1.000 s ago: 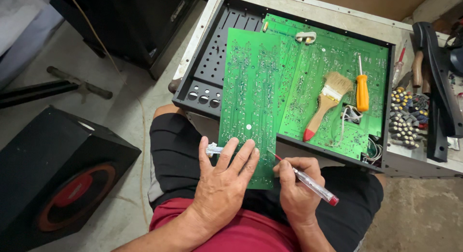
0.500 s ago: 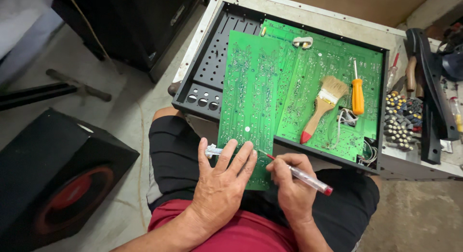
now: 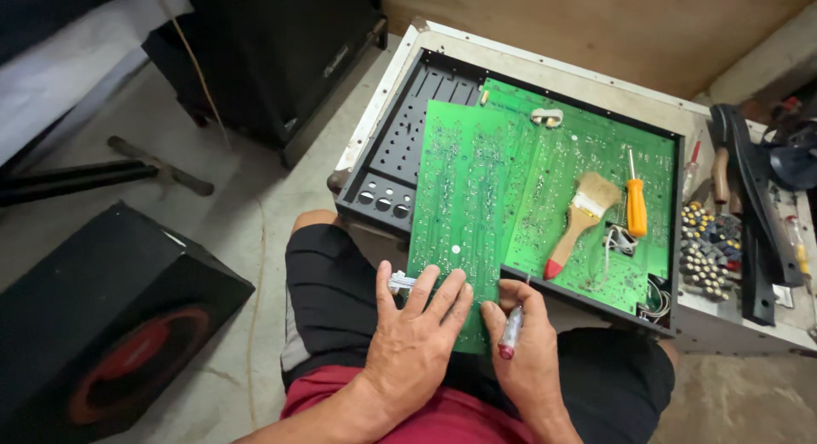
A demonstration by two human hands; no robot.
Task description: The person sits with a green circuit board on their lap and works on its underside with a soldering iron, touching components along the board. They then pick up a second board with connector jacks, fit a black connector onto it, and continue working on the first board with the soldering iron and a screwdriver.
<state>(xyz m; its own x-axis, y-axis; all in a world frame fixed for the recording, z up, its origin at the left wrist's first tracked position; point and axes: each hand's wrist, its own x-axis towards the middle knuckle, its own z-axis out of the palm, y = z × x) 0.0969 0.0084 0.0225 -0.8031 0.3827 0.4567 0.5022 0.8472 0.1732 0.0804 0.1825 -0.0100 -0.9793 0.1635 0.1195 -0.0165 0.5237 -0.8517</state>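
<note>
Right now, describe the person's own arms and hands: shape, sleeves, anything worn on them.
Both forearms are bare, with no sleeves in view. The left hand and the right hand are bare too: no gloves, and no rings, watch or wristband visible. Fingernails are short.

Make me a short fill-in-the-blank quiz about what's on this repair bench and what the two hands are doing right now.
1. The left hand presses flat on the long ____ circuit board.
2. The right hand holds a clear pen-shaped tester with a ____ end.
3. The wooden-handled paintbrush lies beside a screwdriver with an ____ handle.
4. Both tools lie on the larger circuit board inside the ____ metal chassis.

Missing words: green; red; orange; black
</note>
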